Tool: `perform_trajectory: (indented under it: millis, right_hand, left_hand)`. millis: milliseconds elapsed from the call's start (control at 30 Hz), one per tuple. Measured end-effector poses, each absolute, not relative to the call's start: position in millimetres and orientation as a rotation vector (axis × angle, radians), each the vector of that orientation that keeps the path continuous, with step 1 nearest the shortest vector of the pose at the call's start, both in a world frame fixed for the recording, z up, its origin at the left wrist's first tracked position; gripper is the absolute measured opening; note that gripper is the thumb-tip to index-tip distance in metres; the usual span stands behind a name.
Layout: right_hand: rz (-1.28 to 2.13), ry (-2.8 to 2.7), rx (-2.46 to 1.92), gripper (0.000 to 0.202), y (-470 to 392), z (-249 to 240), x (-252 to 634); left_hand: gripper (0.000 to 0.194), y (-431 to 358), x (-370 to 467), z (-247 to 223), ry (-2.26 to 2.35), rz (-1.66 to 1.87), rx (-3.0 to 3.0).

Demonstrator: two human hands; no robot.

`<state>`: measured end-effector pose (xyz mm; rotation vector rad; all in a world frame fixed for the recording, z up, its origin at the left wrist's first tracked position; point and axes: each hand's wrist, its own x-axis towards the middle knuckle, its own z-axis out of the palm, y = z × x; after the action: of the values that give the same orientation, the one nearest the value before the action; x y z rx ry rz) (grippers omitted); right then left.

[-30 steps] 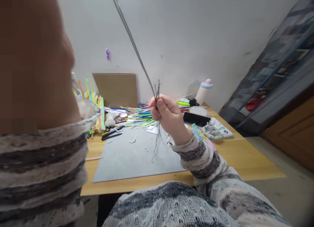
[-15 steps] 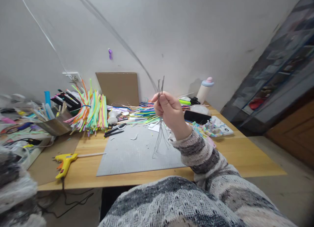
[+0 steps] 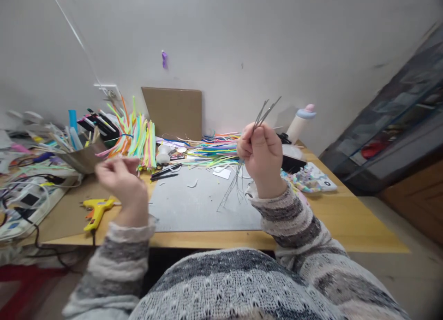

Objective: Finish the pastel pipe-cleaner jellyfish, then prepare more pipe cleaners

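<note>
My right hand (image 3: pixel 262 147), raised over the desk, is closed around a bunch of thin grey wires (image 3: pixel 232 188). Their short ends stick up above the thumb, and the long ends fan out below over the grey mat (image 3: pixel 204 211). Motion smears my left hand (image 3: pixel 122 181), so its fingers do not read clearly. It hovers at the left, between a bundle of colourful pipe cleaners (image 3: pixel 138 142) and a yellow glue gun (image 3: pixel 97 211) lying on the desk.
Loose pipe cleaners (image 3: pixel 211 149) lie along the back, before a brown board (image 3: pixel 175 112) against the wall. A container of tools (image 3: pixel 85 156) and a power strip (image 3: pixel 29 204) are at left. At right stand a bottle (image 3: pixel 299 124) and a patterned case (image 3: pixel 320 177).
My left hand has come into view at the left. My right hand, still gripping the wires, has moved right, and the wires' upper ends now lean right. The whole view has shifted slightly.
</note>
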<state>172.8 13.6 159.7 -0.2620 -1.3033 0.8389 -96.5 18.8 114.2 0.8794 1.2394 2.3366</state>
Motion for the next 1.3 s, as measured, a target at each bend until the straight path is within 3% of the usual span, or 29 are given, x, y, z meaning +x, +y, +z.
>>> perform_trajectory:
  millis: [67, 200, 400, 567, 633, 700, 767, 900, 1167, 1300]
  right_hand:
    - [0.823, -1.310, -0.257, 0.030, 11, 159, 173]
    - [0.792, -1.332, -0.319, 0.031, 7, 158, 173]
    - [0.769, -1.344, -0.332, 0.033, 10, 158, 167]
    - [0.812, -1.380, -0.357, 0.037, 14, 160, 159]
    - [0.822, -1.381, -0.377, 0.039, 13, 160, 156]
    - [0.825, -1.379, -0.364, 0.039, 12, 161, 152]
    - [0.818, -1.379, -0.340, 0.037, 9, 162, 149]
    - [0.783, -1.385, -0.400, 0.039, 5, 164, 144]
    - [0.519, -1.219, -0.460, 0.040, 26, 170, 154]
    - [0.492, -1.179, -0.430, 0.041, 54, 170, 169]
  left_hand:
    - [0.013, 23, -81, 67, 1.346, 2.283, 0.645]
    - [0.015, 32, -65, -3, 1.471, 2.009, 0.604]
    - [0.018, 30, -91, -19, 1.740, 1.707, 0.749]
    - [0.064, 6, -60, -4, 1.799, 1.641, 1.320]
    - [0.084, 2, -28, 1, 1.433, 1.370, 1.782]
    - [0.101, 6, 5, 6, 1.055, 1.169, 1.835]
    - [0.094, 17, 33, 8, 0.821, 1.140, 1.746]
    - [0.047, 37, 61, 4, 0.548, 0.961, 1.442]
    - [0.061, 32, 55, -15, 0.557, 0.965, 1.223]
    - [0.058, 32, 50, -17, 0.539, 0.907, 1.222]
